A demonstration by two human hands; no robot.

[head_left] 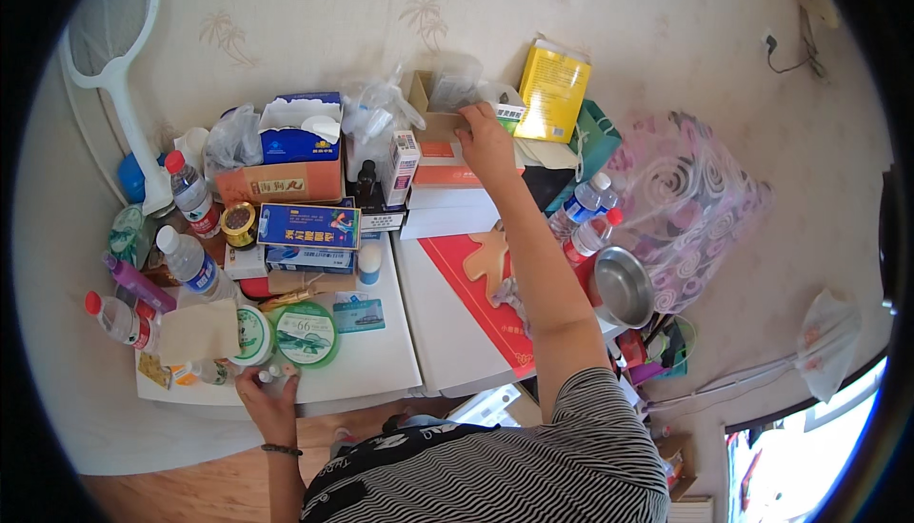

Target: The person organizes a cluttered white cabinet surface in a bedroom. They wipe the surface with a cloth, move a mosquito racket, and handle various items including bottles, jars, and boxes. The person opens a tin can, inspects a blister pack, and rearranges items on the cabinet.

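Note:
At the near edge of the white table, my left hand (270, 407) curls its thumb and fingers around a few small clear bottles with white caps (276, 372). Just beyond them lie a round green-and-white container (307, 335) and a similar green-rimmed tub (251, 335). My right arm stretches across the table to the back. There my right hand (486, 145) grips the upper edge of an open cardboard box (441, 129) on top of stacked white and orange boxes (449, 201). My fingertips are partly hidden by the hand.
Bottles (193, 196), medicine boxes (309, 226) and plastic bags (378, 109) crowd the left side. A yellow box (552, 92) leans on the wall. At right are water bottles (583, 207), a metal bowl (623, 287) and a pink patterned plastic cover (685, 209). A red sheet (476, 280) lies mid-table.

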